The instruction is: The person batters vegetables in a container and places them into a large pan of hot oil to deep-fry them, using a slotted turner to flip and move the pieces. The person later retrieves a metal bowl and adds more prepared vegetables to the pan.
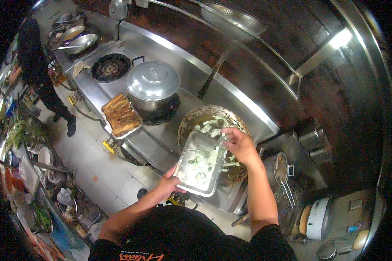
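Note:
My left hand (167, 186) grips the near left edge of a rectangular metal tray (196, 141), which is tilted over a large wok. Pale wet batter (199, 182) with coated green leafy pieces (199, 160) lies in the tray. My right hand (240, 145) is over the wok, just right of the tray, its fingertips pinched around a batter-coated green piece (222, 139). In the wok (187, 125) several coated strips (212, 122) lie in what looks like oil. The tray and my right hand hide part of the wok.
A lidded metal pot (154, 80) stands on the stove beside a bare burner (111, 68). A foil tray of browned fried pieces (121, 114) sits at the stove's front edge. A strainer (281, 166) is at right. Another person (36, 62) stands at far left.

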`<state>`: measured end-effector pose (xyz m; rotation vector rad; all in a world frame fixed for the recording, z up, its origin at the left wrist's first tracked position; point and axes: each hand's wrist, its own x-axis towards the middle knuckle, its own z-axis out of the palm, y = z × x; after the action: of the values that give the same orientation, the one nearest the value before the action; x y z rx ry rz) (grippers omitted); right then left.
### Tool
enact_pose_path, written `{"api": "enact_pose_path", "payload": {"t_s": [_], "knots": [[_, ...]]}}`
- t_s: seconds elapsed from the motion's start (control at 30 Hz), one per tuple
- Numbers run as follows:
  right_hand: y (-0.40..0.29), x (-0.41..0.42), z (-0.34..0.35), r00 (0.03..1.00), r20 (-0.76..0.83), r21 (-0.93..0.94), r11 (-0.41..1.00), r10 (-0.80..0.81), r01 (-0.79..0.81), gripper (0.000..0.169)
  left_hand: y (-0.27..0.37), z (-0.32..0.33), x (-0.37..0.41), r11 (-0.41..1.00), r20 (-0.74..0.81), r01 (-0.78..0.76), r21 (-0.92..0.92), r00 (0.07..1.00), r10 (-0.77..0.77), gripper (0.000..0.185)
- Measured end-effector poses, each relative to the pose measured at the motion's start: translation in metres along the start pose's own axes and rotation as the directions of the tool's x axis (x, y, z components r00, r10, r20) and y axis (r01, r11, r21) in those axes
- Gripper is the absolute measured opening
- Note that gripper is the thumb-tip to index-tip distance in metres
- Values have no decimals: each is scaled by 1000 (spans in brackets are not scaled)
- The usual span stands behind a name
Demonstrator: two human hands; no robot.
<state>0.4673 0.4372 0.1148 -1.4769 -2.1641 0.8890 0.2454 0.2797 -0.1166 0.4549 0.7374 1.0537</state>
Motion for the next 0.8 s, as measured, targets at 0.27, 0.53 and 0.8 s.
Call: {"api": "enact_pose_path", "payload": {"t_s": [0.27, 0.53, 0.8], "knots": [[4, 1, 24, 968, 252, 202, 977, 11, -64, 53, 18, 12, -16, 1000, -84, 8, -19, 996, -9, 79], [33, 1, 10, 988, 78, -265, 952, -135, 151, 60, 4, -12, -22, 971, -101, -142, 193, 981, 164, 81], [-9, -2, -23, 930, 327, -26, 982, -168, 187, 61, 27, 6, -34, 993, -165, -10, -118, 986, -10, 85]]}}
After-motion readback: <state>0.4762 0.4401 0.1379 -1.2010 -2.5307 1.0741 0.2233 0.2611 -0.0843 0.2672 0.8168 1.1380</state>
